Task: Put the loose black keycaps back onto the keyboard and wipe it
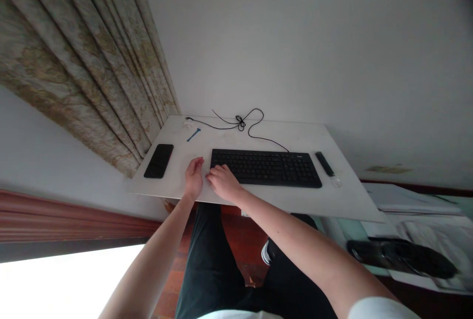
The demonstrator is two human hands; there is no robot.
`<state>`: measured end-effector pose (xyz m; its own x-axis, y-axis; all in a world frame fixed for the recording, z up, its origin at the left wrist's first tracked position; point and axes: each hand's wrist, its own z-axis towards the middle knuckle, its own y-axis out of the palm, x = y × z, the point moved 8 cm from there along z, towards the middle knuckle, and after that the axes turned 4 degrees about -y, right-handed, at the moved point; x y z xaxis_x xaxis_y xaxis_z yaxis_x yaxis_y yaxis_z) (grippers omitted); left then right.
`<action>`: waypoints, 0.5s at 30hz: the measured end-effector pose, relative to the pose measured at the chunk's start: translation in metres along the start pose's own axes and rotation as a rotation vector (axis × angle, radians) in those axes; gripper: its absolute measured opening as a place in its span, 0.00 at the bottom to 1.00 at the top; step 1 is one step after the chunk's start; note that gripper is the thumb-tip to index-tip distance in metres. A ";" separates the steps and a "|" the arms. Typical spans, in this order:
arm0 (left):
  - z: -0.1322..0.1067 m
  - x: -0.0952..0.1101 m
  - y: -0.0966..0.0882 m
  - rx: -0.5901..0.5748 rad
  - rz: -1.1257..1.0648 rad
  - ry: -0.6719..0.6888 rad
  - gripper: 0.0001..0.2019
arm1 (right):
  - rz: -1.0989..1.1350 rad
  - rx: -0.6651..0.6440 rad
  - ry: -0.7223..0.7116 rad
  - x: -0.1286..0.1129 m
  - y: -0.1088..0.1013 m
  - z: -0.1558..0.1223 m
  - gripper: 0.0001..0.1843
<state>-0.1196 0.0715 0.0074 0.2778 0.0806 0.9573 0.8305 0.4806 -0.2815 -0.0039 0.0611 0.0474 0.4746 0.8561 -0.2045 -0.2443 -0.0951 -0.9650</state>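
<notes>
A black keyboard (pixel 266 167) lies on a small white table (pixel 258 198). My right hand (pixel 223 182) is at the keyboard's lower left corner and partly covers it. Its fingers are bent and drawn together at the tips; whatever they may pinch is too small to make out. Just left of the keyboard, my left hand (pixel 194 176) is held sideways over the tabletop, close to the right fingertips. Its fingers are loosely curved, and I see nothing held in it. The keyboard's black cable (pixel 240 123) lies behind, bundled in the middle.
A black phone (pixel 158 161) rests at the table's left. Behind it lies a thin blue tool (pixel 193 134) beside small whitish bits (pixel 187 124). A narrow black object (pixel 324 163) with a clear end lies right of the keyboard. A patterned curtain (pixel 92 53) hangs at left.
</notes>
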 end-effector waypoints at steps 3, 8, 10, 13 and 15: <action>-0.002 0.007 0.007 -0.058 0.107 0.046 0.16 | -0.036 -0.002 -0.059 -0.008 0.003 -0.019 0.12; -0.006 0.011 0.021 -0.139 0.249 0.102 0.17 | -0.033 0.050 -0.004 0.009 -0.002 -0.056 0.12; -0.006 0.011 0.025 -0.143 0.292 0.123 0.16 | -0.023 0.072 0.049 0.016 -0.003 -0.062 0.12; -0.004 0.008 0.025 -0.139 0.313 0.124 0.16 | 0.017 0.103 0.082 0.014 0.001 -0.051 0.13; -0.002 0.006 0.025 -0.145 0.299 0.114 0.16 | 0.053 0.104 0.085 0.007 0.006 -0.034 0.12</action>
<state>-0.0963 0.0818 0.0063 0.5642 0.0975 0.8198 0.7621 0.3205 -0.5626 0.0265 0.0494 0.0344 0.5271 0.8050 -0.2723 -0.3556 -0.0821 -0.9310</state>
